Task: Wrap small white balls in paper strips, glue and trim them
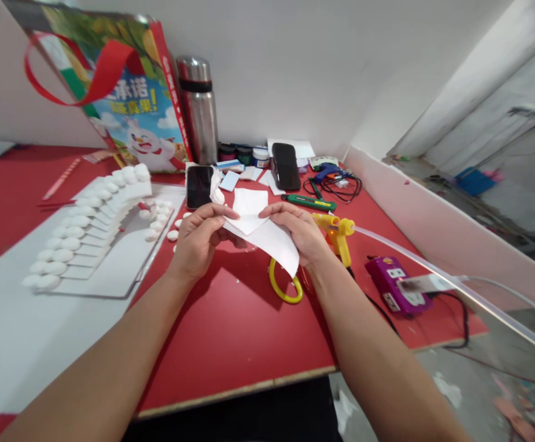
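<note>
A piece of white paper (271, 240) with a folded edge is stretched between my two hands above the red table. My left hand (201, 236) pinches its left side between thumb and fingers. The right side is gripped by my right hand (300, 230), thumb on top, while one flap curls down below it. Behind the paper, a square white piece (250, 201) stands out, but I cannot tell whether it belongs to the same sheet. Under the paper's lower right tip lies a yellow ring-shaped handle (286, 297). Close to my right hand is a yellow glue gun (341, 236) with a long clear glue stick.
Overlapping cards with white round puffs (78, 233) lie at left. Toward the back are a black phone (199, 187), another dark phone (285, 166), a green utility knife (311, 202), a steel thermos (200, 116) and a bag (142, 116). A purple power box (398, 287) sits right.
</note>
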A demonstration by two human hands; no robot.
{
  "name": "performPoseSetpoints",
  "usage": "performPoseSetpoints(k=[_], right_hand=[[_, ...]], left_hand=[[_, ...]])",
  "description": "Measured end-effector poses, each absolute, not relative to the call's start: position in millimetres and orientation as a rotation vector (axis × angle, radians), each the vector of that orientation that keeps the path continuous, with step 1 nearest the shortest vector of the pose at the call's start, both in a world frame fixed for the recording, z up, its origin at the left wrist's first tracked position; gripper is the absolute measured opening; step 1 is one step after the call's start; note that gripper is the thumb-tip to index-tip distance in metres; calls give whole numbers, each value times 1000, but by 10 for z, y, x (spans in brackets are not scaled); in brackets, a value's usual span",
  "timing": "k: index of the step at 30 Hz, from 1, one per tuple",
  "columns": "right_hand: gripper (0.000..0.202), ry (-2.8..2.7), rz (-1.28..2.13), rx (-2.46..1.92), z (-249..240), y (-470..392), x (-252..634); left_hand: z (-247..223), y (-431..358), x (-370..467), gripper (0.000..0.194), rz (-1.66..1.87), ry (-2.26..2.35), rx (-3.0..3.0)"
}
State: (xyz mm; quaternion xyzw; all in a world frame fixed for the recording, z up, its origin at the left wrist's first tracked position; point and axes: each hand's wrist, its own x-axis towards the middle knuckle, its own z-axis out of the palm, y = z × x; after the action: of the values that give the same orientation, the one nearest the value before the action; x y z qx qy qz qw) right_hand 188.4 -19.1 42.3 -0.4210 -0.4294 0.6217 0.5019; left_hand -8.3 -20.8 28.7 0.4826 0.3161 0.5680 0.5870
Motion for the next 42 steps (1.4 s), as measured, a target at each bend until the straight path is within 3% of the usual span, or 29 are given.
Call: performPoseSetpoints(k=[3,6,9,12,19,30,35,42], right_hand=[[14,-1084,1479,-1027,455,-206,1883],[29,-1091,1510,-1055,475,-212,1887],[41,-1101,1541,-1154,450,-200,1899],[37,-1160,1501,-1225,399,-180,1920],[26,-1341,1361,-1250,443,-202,1948],[16,-1532,1378,-963,486,-210,2142],[33,-1327,1696,-787,572,-225,2128],[47,-1190,1944,-1001,525,-326,1817]], left_hand=[[263,-207,-95,13,1356,799,1174],[268,-215,-104,15,1366,910,1303],[294,-229,-109,36,1326,947,1411],[293,-221,-116,48,1280,959,1411],[262,-154,-140,21,1186,885,1336],[304,-126,-177,9,1278,772,1144],[300,-114,-222,17,1279,748,1302],[385,-249,-168,14,1096,703,1558]])
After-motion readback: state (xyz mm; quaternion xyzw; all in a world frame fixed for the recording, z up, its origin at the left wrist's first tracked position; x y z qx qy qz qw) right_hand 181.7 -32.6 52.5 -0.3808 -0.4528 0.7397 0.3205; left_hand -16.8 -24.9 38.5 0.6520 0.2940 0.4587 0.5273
